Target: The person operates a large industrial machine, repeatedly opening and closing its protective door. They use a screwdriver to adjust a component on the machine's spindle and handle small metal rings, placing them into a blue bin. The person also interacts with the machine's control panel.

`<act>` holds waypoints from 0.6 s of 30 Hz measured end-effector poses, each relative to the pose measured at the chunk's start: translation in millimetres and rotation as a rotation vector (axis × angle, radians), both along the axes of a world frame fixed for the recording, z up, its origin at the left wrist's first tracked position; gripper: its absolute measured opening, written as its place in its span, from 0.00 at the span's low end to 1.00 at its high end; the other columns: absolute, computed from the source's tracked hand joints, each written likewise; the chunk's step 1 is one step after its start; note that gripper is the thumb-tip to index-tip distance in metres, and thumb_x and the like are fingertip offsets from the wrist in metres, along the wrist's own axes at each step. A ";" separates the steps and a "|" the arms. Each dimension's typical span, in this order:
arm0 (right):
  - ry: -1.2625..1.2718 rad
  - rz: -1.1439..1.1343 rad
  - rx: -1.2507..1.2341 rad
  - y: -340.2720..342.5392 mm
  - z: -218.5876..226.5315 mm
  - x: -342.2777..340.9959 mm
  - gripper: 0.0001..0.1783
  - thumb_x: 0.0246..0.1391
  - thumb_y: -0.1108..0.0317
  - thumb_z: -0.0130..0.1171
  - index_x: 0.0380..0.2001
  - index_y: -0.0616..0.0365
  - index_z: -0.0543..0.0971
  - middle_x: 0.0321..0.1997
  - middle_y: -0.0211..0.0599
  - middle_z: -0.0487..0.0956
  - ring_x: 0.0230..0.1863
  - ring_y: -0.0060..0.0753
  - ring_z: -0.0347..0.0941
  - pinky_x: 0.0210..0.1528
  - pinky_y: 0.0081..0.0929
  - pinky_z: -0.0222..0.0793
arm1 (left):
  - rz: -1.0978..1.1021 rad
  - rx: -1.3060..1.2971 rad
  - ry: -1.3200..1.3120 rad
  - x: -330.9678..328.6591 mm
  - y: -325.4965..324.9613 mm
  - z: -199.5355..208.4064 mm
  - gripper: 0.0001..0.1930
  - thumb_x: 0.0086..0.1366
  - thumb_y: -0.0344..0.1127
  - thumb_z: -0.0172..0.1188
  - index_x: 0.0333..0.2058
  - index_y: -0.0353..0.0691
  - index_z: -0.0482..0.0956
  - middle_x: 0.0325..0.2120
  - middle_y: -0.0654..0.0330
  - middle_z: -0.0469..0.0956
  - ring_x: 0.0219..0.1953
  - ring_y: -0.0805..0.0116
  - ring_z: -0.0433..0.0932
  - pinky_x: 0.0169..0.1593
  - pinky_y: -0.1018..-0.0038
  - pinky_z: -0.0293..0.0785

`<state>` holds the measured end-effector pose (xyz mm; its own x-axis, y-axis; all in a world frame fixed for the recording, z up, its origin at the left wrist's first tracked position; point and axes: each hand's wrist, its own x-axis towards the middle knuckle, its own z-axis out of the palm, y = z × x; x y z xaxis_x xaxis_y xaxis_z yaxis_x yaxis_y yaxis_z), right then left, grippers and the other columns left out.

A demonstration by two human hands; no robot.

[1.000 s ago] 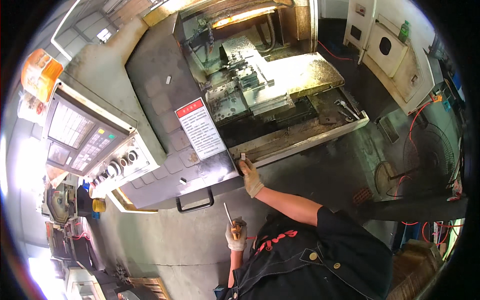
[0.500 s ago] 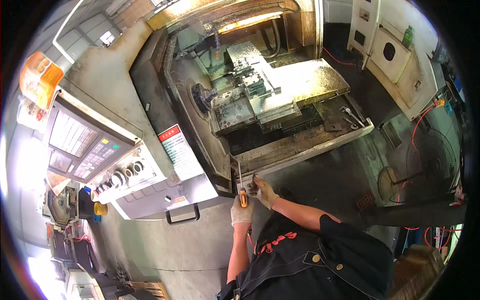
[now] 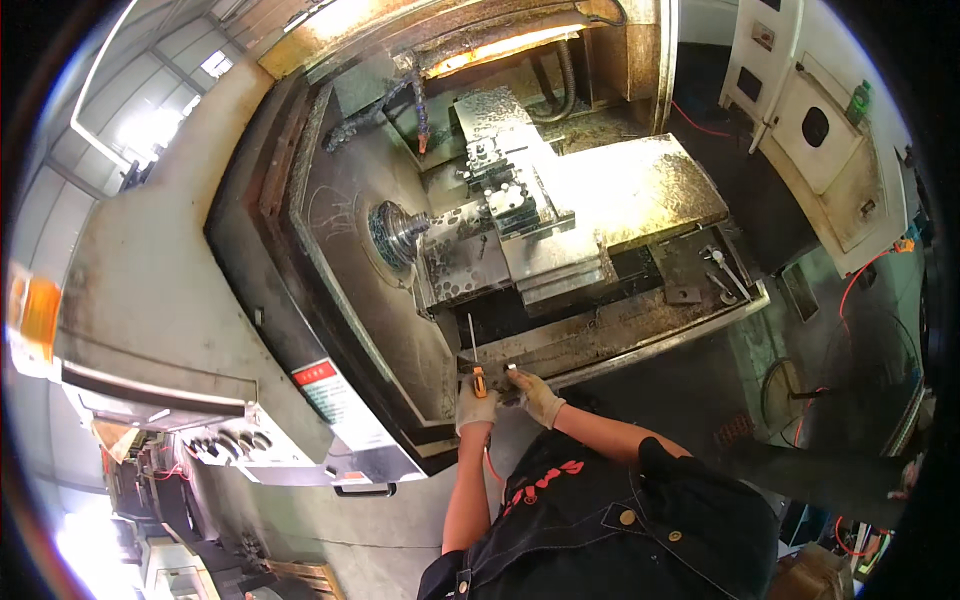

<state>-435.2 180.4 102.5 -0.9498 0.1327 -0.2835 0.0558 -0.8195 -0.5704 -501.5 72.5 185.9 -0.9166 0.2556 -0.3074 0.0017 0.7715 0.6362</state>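
Note:
My left hand [image 3: 475, 410], in a pale work glove, is closed round an orange air blow gun [image 3: 479, 382]. Its long thin nozzle points up toward the lathe's interior, and a red hose [image 3: 491, 466] trails below the wrist. Just to the right, my gloved right hand [image 3: 538, 400] pinches a small part [image 3: 512, 368] with a bright end; its exact kind is too small to make out. Both hands are at the near edge of the open lathe [image 3: 590, 360]. Beyond them sit the chuck [image 3: 392, 235] and the tool post [image 3: 512, 203], both apart from my hands.
A control panel [image 3: 235, 440] juts out at the left, beside the door frame with a red-and-white notice [image 3: 340, 400]. Wrenches [image 3: 728, 272] lie on the lathe's right-hand tray. A coolant hose [image 3: 421, 115] hangs inside. At the right stand another machine [image 3: 830, 150] and a fan [image 3: 790, 390].
My view has shifted closer to the lathe. Both hands have moved forward to its front edge, still holding the air blow gun and the small part.

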 end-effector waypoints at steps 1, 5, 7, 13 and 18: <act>0.023 -0.046 0.175 10.0 7.8 -1.5 0.24 0.53 0.51 0.50 0.40 0.64 0.72 0.37 0.33 0.74 0.39 0.23 0.69 0.42 0.23 0.63 | 0.000 -0.034 0.020 -8.7 11.3 6.3 0.24 0.47 0.40 0.55 0.46 0.44 0.68 0.37 0.47 0.74 0.42 0.47 0.72 0.44 0.61 0.68; -0.070 -0.020 0.166 42.5 17.5 -17.7 0.25 0.54 0.52 0.49 0.41 0.66 0.71 0.37 0.34 0.74 0.40 0.22 0.68 0.43 0.21 0.62 | 0.016 -0.048 0.033 -59.0 59.7 25.1 0.22 0.47 0.39 0.54 0.43 0.40 0.68 0.36 0.46 0.74 0.41 0.47 0.72 0.43 0.61 0.67; -0.118 0.060 0.035 54.4 9.9 -27.6 0.24 0.55 0.52 0.49 0.41 0.67 0.71 0.38 0.34 0.74 0.40 0.22 0.68 0.43 0.22 0.62 | -0.009 -0.034 0.047 -92.4 87.1 35.0 0.21 0.47 0.39 0.54 0.40 0.38 0.70 0.35 0.45 0.75 0.40 0.46 0.72 0.43 0.60 0.67; -0.070 0.131 0.111 77.8 3.9 -45.2 0.17 0.55 0.54 0.49 0.36 0.58 0.72 0.32 0.27 0.73 0.33 0.20 0.68 0.39 0.20 0.63 | -0.151 -0.210 0.137 -183.0 162.4 72.0 0.19 0.44 0.41 0.53 0.35 0.36 0.74 0.34 0.44 0.75 0.39 0.47 0.73 0.43 0.60 0.68; -0.094 0.155 0.070 104.8 29.2 -49.2 0.21 0.56 0.53 0.46 0.42 0.61 0.70 0.38 0.30 0.73 0.36 0.24 0.69 0.42 0.25 0.66 | -0.181 -0.392 0.072 -216.0 208.4 93.2 0.18 0.45 0.42 0.52 0.32 0.37 0.77 0.34 0.44 0.75 0.39 0.49 0.75 0.42 0.62 0.69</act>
<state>-484.4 285.3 131.7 -0.9300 0.0091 -0.3675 0.2346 -0.7550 -0.6123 -717.5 280.9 279.2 -0.8904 0.2904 -0.3505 0.1923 0.9379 0.2887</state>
